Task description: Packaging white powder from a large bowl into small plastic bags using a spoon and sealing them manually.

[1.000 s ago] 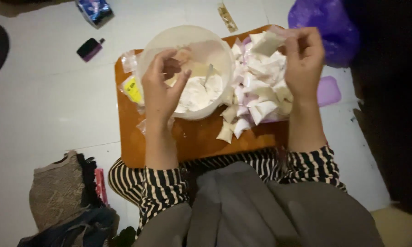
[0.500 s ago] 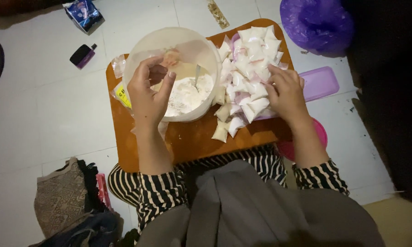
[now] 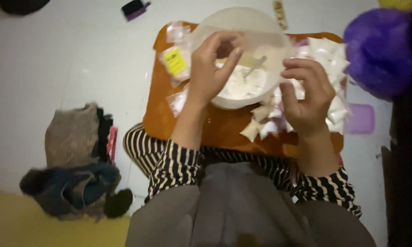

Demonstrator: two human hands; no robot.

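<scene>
My left hand [image 3: 212,68] hovers over a translucent bowl [image 3: 265,27] of white powder [image 3: 240,84]. Its thumb and fingers are pinched together, and I cannot make out whether anything is between them. A spoon [image 3: 256,67] lies in the powder. My right hand [image 3: 306,98] is next to the bowl's right side, its fingers bent and slightly apart over a pile of small white packets [image 3: 329,57]. Nothing is visibly gripped in it. Bowl and packets rest on an orange-brown board [image 3: 219,130] across my lap.
Clear little bags, one with a yellow label [image 3: 175,61], lie at the board's left end. A purple bag [image 3: 379,50] and a purple lid [image 3: 362,119] sit to the right. A heap of clothes [image 3: 73,155] lies on the white floor to the left, and a small dark object [image 3: 133,8] beyond.
My right hand has lifted off the packet pile and moved toward the bowl's right side. My left hand stays pinched over the bowl. The view has moved closer.
</scene>
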